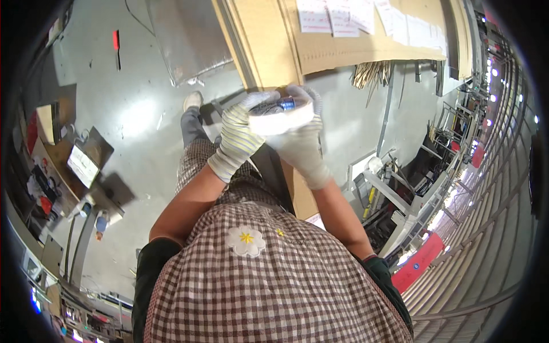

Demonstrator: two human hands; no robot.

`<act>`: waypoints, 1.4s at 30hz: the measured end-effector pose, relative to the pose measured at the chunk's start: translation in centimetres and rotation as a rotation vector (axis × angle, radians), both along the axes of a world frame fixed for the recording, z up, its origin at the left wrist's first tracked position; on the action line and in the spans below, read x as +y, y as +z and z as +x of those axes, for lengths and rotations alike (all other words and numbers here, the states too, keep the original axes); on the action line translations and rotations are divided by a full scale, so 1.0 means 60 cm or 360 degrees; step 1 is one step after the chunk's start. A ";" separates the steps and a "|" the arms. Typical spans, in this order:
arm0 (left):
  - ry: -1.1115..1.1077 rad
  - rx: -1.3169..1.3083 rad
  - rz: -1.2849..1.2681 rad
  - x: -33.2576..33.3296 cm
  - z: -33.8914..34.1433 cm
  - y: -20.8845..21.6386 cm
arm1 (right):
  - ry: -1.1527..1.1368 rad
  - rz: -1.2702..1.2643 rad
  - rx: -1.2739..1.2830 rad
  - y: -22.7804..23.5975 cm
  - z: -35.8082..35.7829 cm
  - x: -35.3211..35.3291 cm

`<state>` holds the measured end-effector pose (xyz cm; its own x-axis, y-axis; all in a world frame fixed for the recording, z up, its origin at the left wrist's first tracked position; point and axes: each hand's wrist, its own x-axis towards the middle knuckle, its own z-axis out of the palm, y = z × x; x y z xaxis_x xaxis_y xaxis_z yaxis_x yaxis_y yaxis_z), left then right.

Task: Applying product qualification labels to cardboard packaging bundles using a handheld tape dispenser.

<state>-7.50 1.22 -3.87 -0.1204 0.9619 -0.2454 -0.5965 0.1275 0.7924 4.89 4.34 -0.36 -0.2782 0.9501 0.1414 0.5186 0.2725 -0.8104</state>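
Head view: your left hand point(237, 130) and right hand point(303, 146) both grip the blurred white-rimmed round item point(283, 122), near the near-left corner of the cardboard-covered table point(270, 37). In hand, not set down; further progress can't be told.

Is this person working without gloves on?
No, the left hand and the right hand are both covered by pale gloves that reach past the wrists.
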 end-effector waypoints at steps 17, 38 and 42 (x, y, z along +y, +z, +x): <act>-0.0034 0.2135 0.0939 0.056 0.073 0.010 | 0.0382 -0.0381 -0.0910 -0.044 0.210 0.140; 0.0190 -0.0167 -0.0406 0.038 0.073 0.005 | 0.0376 -0.0464 -0.0343 -0.077 0.162 0.107; 0.0108 -0.0188 -0.0787 0.018 0.084 0.002 | 0.0357 -0.0771 -0.0960 -0.090 0.174 0.102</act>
<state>-2.46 2.30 -3.77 -0.1222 0.7184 -0.6848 -0.6983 0.4281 0.5737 15.32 10.46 -5.78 -0.3666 0.7798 -0.5074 0.8792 0.1120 -0.4631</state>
